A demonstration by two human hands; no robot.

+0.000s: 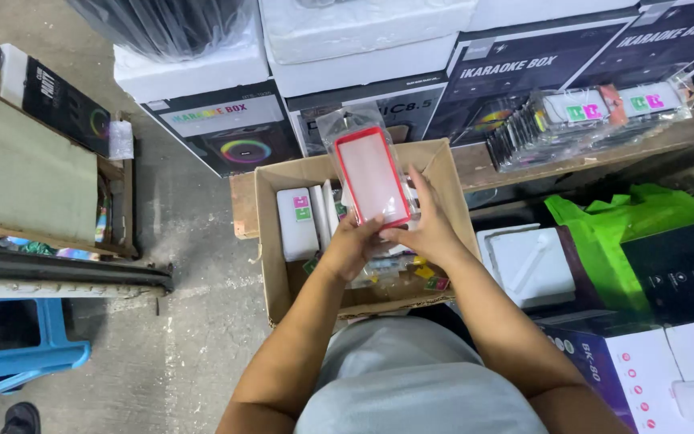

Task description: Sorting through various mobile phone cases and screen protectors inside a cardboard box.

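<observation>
- Stacked speaker cartons (234,128) and white foam blocks (355,32) wall off the far side of a cramped storeroom with a bare concrete floor (186,321); a blue plastic stool (18,341) stands at the left.
- Close in front of the person sits an open cardboard box (279,281), holding small white boxes (297,223) and more clear-bagged items.
- Held upright above that box is a red-rimmed phone case (371,175) in a clear plastic sleeve, its loose top sticking up past the case.
- Left hand (351,245) is closed on the case's lower edge from below.
- Right hand (427,229) is closed on the lower right side, fingers behind the case.
- Judging by its thin shell, the case should be very light and slightly flexible, not fragile.
- Its film sleeve looks slick and crinkly, so it may slide in a loose pinch.
- The firm red rim seems the best place to grip, at opposite edges, rather than the loose sleeve top.
- On a wooden shelf (475,165) to the right lies a row of similar bagged cases (588,120); a green bag (612,233) sits below.
</observation>
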